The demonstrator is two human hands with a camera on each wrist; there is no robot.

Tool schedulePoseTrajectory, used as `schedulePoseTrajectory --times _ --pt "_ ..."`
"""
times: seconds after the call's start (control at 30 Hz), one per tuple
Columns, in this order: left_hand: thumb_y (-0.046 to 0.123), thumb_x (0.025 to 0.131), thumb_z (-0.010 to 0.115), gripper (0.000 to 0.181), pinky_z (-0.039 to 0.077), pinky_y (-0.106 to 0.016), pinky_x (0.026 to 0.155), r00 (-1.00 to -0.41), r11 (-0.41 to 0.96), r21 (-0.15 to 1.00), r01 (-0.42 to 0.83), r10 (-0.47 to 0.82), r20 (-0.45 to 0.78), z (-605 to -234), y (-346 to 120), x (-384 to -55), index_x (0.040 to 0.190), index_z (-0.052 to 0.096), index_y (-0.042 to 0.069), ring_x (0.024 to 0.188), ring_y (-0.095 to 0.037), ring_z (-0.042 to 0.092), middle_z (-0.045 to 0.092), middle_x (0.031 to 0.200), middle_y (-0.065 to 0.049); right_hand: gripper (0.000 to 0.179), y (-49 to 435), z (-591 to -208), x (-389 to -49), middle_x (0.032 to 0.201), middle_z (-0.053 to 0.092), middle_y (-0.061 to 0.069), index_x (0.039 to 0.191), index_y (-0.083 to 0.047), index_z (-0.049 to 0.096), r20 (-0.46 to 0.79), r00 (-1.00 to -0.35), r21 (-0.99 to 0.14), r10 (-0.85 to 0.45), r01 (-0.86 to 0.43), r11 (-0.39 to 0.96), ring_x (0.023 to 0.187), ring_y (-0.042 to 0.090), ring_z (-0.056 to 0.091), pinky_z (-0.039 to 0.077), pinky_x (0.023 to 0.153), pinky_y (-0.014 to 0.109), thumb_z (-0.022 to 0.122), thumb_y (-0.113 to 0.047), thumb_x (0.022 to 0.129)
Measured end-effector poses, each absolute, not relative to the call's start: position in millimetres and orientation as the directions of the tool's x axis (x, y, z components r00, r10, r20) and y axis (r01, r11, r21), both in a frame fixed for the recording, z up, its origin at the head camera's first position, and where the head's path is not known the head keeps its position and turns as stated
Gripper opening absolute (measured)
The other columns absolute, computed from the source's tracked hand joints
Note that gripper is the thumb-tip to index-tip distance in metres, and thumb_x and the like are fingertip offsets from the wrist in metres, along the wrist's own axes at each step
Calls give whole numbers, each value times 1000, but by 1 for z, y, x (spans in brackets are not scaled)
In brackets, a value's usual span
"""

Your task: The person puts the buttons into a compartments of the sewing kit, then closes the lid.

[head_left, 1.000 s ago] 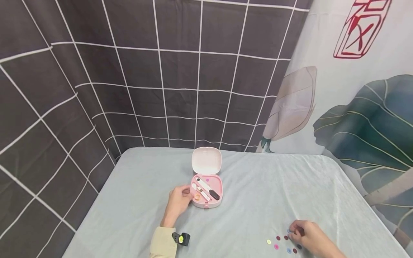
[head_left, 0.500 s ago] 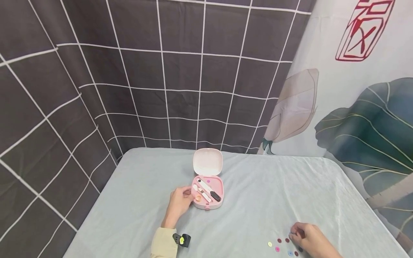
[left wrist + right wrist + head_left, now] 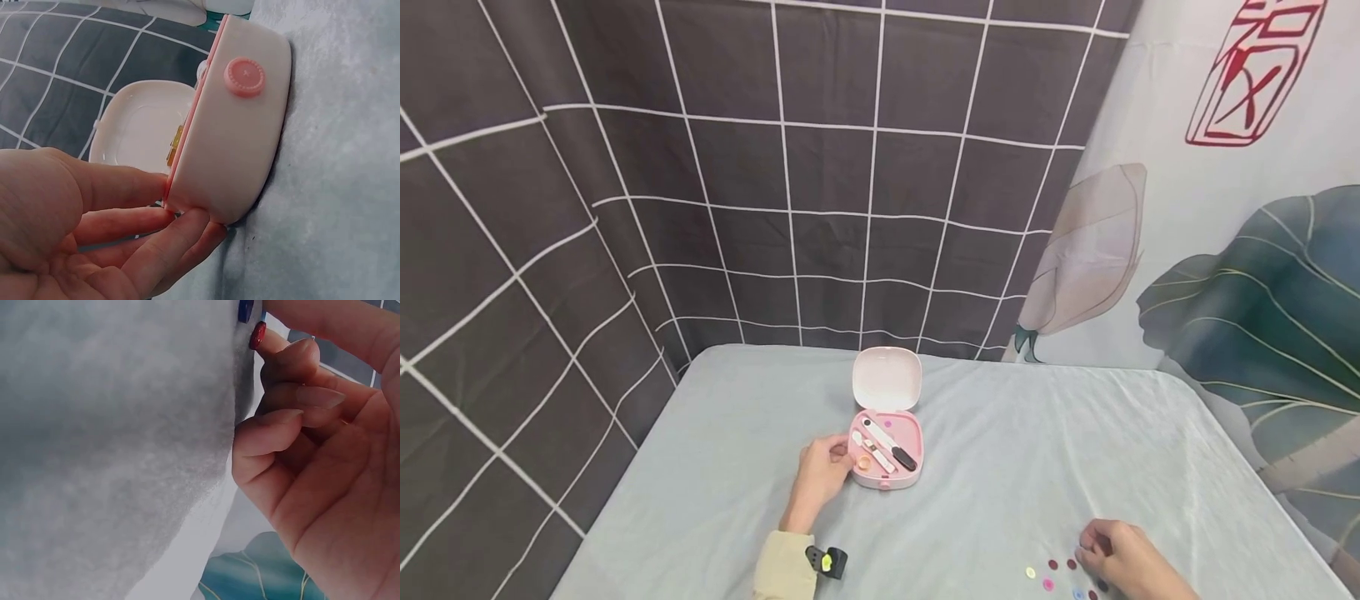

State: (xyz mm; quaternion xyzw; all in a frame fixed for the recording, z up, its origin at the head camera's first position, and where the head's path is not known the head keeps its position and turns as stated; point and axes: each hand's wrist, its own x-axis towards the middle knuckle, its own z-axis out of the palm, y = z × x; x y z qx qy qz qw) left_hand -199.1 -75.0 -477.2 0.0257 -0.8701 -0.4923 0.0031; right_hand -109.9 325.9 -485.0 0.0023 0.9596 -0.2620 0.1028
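Note:
A pink-and-white sewing box (image 3: 886, 483) lies open on the cloth. My left hand (image 3: 822, 475) pinches its left side, thumb at the pink rim and fingers against the white wall (image 3: 237, 144) in the left wrist view. Inside are a white tool with a black end (image 3: 904, 458), a small white strip (image 3: 882, 459), an orange ring (image 3: 863, 462) and a purple button (image 3: 887, 424). Far right, my right hand (image 3: 1120, 554) pinches at the cloth where a blue button lay; that button is mostly hidden. A red button (image 3: 257, 335) shows beside its fingers in the right wrist view.
Loose buttons lie left of the right hand: a yellow one (image 3: 1031, 572), a magenta one (image 3: 1048, 585), a light blue one (image 3: 1079, 594) and several dark ones. The box's white lid (image 3: 887, 379) stands raised behind it. A dark gridded curtain (image 3: 820, 208) hangs behind the table.
The right thumb and finger have closed over the blue button that showed at their tips. The left hand keeps its place on the box. The head view has shifted slightly.

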Motion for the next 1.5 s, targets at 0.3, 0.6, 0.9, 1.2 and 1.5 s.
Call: schedulePoseTrajectory --times 0.3,0.6,0.9,1.2,1.5 --pt "4 81 62 25 56 -30 67 -996 444 894 -65 -86 -30 -481 -73 -197 106 64 -2 82 -20 63 65 91 -12 15 329 -483 -113 54 41 -7 69 -11 53 -209 -965 -549 -155 -15 836 48 1 38 32 46 19 68 -12 72" --pt "3 79 63 33 57 -29 69 -998 290 955 -56 -38 -47 -489 -81 -202 110 61 -7 85 -24 65 65 94 -17 15 330 -481 -117 57 43 -7 70 -11 53 -226 -961 -548 -158 -9 837 51 1 39 33 46 19 67 -16 73" --pt "2 79 61 39 57 -30 73 -996 245 966 -87 -4 -89 -486 -82 -202 117 56 -9 91 -28 64 64 100 -20 19 314 -466 -126 56 39 -13 67 -14 50 -14 -977 -527 -214 -174 832 50 -3 38 35 44 16 67 -8 72" --pt "2 78 63 44 57 -31 74 -995 202 974 -99 -1 -101 -492 -83 -202 121 54 -6 91 -26 64 63 101 -19 17 285 -457 -151 58 38 -16 72 -15 54 174 -937 -532 -304 -349 771 53 -5 38 35 47 15 68 -6 72" --pt "2 78 63 45 57 -31 73 -994 186 977 -106 5 -108 -491 -83 -202 121 55 -6 88 -24 65 63 99 -19 12 246 -455 -181 60 41 -14 75 -12 56 208 -895 -595 -395 -436 675 55 -4 39 36 46 15 66 -5 74"
